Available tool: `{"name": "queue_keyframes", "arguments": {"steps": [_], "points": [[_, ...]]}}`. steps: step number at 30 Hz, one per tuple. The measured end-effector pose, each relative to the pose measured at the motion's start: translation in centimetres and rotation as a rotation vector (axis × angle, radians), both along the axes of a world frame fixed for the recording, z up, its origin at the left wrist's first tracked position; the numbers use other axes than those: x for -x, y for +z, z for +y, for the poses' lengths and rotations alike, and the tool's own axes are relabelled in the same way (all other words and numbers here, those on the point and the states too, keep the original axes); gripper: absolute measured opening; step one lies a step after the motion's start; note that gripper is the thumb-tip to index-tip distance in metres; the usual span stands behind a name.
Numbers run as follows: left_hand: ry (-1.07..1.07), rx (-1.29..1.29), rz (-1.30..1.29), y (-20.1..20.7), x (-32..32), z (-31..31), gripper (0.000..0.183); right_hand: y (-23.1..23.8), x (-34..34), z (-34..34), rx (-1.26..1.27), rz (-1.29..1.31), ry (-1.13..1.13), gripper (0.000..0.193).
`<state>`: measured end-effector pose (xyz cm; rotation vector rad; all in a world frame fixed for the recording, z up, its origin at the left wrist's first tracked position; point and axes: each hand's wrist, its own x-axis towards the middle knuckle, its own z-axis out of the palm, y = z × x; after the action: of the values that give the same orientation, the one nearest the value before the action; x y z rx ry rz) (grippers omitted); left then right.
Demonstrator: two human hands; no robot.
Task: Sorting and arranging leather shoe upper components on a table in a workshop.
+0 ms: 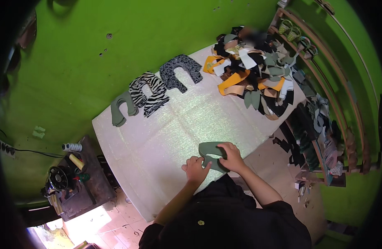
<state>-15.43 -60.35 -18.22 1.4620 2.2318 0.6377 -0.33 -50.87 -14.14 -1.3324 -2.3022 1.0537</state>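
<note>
"Left hand [195,169]?"
"Fingers partly curled, holding the left side of the curved green piece [210,147], near the table [157,166] edge."
"Right hand [233,157]?"
"Half-closed on its right side."
"And the rack [333,64]?"
"Shoes [296,33] sit there."

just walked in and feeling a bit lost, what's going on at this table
A person has their left hand and right hand on a curved green piece at the near edge of a pale table. Whether they grip it or just press it is unclear. Along the table's far side lie green curved pieces, zebra-striped pieces and dark patterned pieces. A jumbled heap of mixed-colour pieces lies at the table's far right.
</note>
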Motion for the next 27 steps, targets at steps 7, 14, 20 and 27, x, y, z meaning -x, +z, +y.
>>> {"name": "queue_keyframes", "arguments": {"steps": [7,14,20,27], "points": [[-0.344,-0.034,-0.519,2.9,4.7,0.6,0.026,4.0,3.5,0.3,-0.078,-0.101,0.267,0.067],[-0.460,-0.055,-0.554,7.8,11.1,-1.5,0.020,2.8,8.8,1.1,-0.071,0.087,0.711,0.039],[-0.194,-0.044,-0.018,10.0,13.1,-5.6,0.030,5.2,13.3,-1.4,0.013,0.060,0.609,0.029],[0.275,-0.418,0.416,9.1,14.8,-6.7,0.036,7.8,19.2,-3.0,-0.292,0.165,0.640,0.025]]}}
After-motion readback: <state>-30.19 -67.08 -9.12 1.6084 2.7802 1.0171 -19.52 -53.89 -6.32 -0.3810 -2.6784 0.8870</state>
